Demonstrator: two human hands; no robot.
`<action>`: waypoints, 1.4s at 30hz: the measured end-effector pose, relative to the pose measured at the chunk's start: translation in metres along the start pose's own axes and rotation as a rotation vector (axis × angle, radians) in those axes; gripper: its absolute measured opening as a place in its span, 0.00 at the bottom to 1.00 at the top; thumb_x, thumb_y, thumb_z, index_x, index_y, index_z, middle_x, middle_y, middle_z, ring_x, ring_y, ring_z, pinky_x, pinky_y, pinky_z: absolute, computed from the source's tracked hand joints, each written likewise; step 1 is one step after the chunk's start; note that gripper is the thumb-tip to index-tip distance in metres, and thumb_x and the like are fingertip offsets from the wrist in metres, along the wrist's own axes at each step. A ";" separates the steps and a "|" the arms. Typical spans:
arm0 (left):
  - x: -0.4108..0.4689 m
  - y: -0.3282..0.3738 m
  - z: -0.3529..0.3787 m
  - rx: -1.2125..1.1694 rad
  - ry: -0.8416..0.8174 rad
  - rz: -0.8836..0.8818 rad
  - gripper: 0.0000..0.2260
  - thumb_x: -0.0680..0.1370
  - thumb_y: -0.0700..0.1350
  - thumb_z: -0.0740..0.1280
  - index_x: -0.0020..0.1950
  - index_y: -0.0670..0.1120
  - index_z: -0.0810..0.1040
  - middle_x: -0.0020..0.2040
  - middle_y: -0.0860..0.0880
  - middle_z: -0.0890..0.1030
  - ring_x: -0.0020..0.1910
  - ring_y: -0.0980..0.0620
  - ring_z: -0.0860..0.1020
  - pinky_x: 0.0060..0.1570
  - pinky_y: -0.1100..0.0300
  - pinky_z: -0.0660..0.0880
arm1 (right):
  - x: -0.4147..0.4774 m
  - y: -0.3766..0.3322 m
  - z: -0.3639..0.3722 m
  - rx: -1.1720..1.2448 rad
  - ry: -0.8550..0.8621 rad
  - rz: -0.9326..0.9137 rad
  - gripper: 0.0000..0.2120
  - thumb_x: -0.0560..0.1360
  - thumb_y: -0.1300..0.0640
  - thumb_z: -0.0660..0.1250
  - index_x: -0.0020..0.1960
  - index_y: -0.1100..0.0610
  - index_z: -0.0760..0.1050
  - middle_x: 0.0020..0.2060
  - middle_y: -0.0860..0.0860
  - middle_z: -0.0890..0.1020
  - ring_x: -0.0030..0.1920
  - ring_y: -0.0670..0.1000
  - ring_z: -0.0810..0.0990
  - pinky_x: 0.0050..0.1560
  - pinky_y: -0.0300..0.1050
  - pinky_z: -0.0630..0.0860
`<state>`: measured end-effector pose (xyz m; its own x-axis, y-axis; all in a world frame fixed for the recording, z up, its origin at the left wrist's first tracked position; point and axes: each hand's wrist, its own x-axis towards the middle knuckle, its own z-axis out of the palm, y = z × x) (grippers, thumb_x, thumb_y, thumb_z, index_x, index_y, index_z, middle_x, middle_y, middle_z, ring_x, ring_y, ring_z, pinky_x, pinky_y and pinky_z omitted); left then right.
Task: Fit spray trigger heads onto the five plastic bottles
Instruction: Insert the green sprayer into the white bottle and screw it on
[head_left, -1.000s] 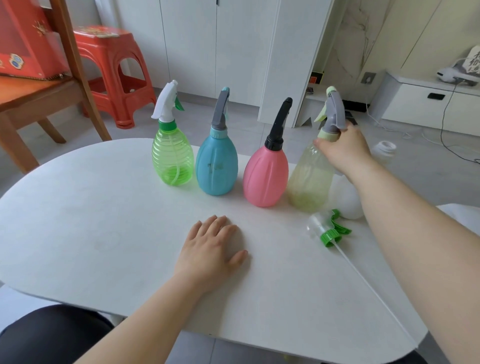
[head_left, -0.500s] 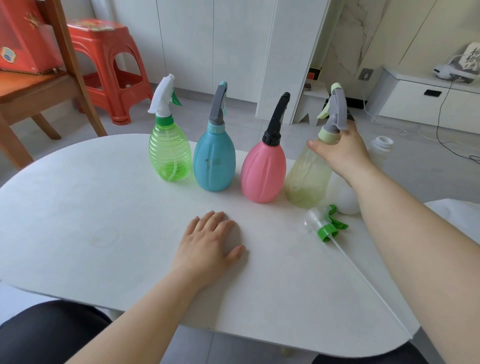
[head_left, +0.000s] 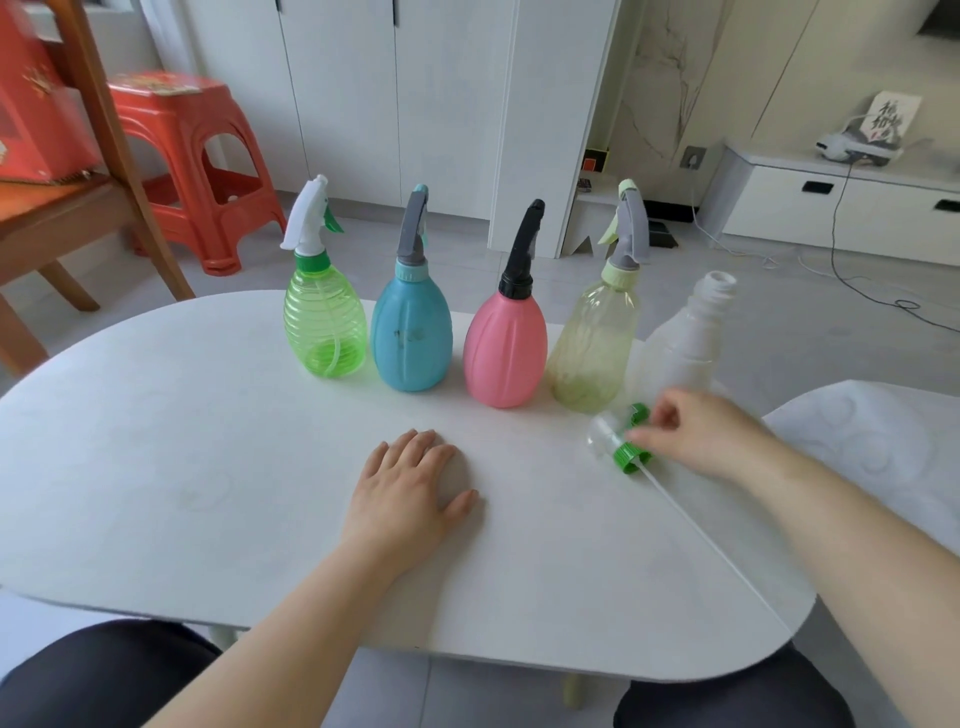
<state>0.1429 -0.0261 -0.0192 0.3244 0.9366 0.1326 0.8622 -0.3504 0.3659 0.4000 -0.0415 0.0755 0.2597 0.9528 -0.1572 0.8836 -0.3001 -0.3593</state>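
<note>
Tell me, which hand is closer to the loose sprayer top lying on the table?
Right. The right hand is at the loose sprayer top, fingertips by its green collar; blur hides any hold. The left hand lies flat on the table, apart, to its left.

Lined up along the far side of the table (head_left: 156, 467), left to right: four headed bottles (head_left: 413, 343), then headless bottle (head_left: 685, 343); just before it, lying flat, loose trigger head (head_left: 605, 436)

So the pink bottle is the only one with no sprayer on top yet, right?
Not the pink bottle: it already wears a black sprayer. The white bottle is the only one with no sprayer on top yet, as the head view shows.
</note>
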 end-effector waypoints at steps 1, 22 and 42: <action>-0.001 0.000 0.000 0.001 0.000 -0.002 0.24 0.74 0.60 0.57 0.68 0.53 0.61 0.74 0.53 0.59 0.73 0.55 0.52 0.70 0.59 0.43 | -0.002 0.000 0.009 -0.045 -0.038 0.026 0.15 0.67 0.45 0.68 0.42 0.55 0.68 0.38 0.51 0.74 0.42 0.54 0.73 0.40 0.45 0.66; -0.002 -0.001 -0.002 0.008 -0.021 -0.001 0.24 0.75 0.59 0.58 0.68 0.53 0.62 0.73 0.53 0.60 0.73 0.55 0.54 0.70 0.58 0.45 | -0.013 0.015 0.019 0.203 0.141 0.054 0.14 0.67 0.47 0.69 0.44 0.55 0.69 0.38 0.50 0.75 0.41 0.55 0.74 0.35 0.45 0.65; 0.121 0.235 -0.020 -0.809 0.057 -0.042 0.26 0.77 0.44 0.59 0.72 0.43 0.52 0.74 0.45 0.58 0.71 0.48 0.58 0.67 0.58 0.56 | -0.014 0.096 -0.023 0.698 0.312 -0.019 0.08 0.70 0.54 0.67 0.46 0.54 0.70 0.43 0.56 0.79 0.43 0.56 0.76 0.38 0.43 0.68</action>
<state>0.3774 0.0051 0.1009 0.2593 0.9552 0.1425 0.3181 -0.2238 0.9213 0.4900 -0.0828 0.0649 0.4367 0.8956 0.0847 0.4652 -0.1442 -0.8734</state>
